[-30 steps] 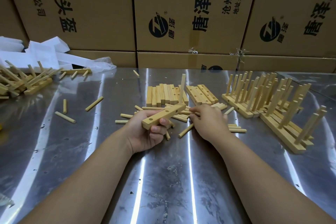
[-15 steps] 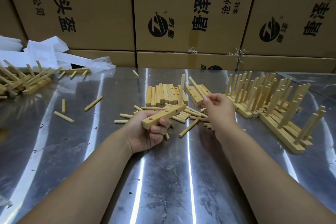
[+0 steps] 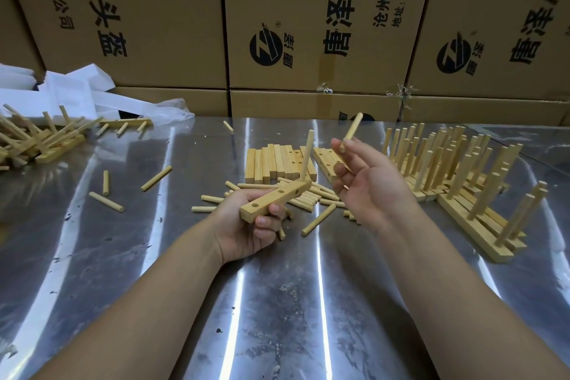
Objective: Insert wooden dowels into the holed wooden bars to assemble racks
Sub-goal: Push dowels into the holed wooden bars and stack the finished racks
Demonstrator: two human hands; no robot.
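My left hand (image 3: 246,228) grips a holed wooden bar (image 3: 274,200) from below, a little above the metal table (image 3: 277,302). One dowel (image 3: 307,153) stands upright in the bar's far hole; two nearer holes show open. My right hand (image 3: 367,185) is raised to the right of the bar and pinches a loose dowel (image 3: 351,131) that points up and away. Loose dowels (image 3: 317,219) lie scattered under both hands. A row of plain bars (image 3: 277,163) lies flat behind them.
Finished racks (image 3: 462,176) with upright dowels stand at the right. A heap of more racks (image 3: 34,139) lies at the far left, next to white foam pieces (image 3: 74,92). Stray dowels (image 3: 106,201) lie on the left. Cardboard boxes (image 3: 308,25) wall the table's back.
My right hand picked a dowel out of the loose pile and lifted it up and to the right. The left hand kept holding the bar nearly still.
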